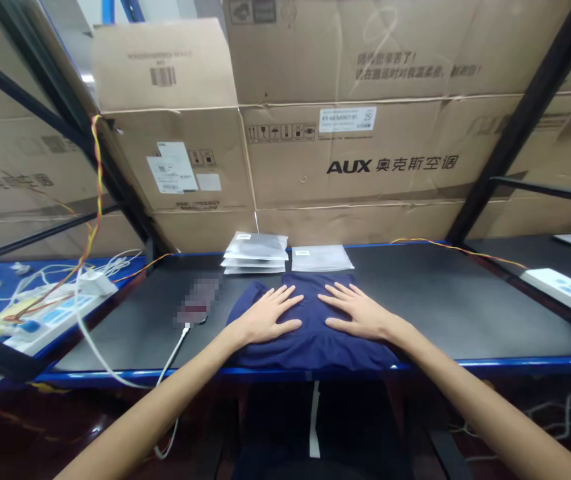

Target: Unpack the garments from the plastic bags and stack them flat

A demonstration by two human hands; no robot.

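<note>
A navy-blue, soft fabric piece (310, 347) is spread along the matte black tabletop's (455, 300) front edge, beneath the flat left hand (269, 315) and right hand (360, 313), fingers splayed, nothing gripped. Smoothing appears underway; even outward pressure seems called for.

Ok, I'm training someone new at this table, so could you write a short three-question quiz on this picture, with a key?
1. True or false: the left hand and the right hand both rest on the dark blue cloth.
2. Two piles of plastic packets lie beyond the cloth. Which is taller? A) the left one; B) the right one; C) neither.
3. Fill in the blank: a white ____ runs to the near end of the phone.

Key: 1. True. 2. A. 3. Cable.
</note>
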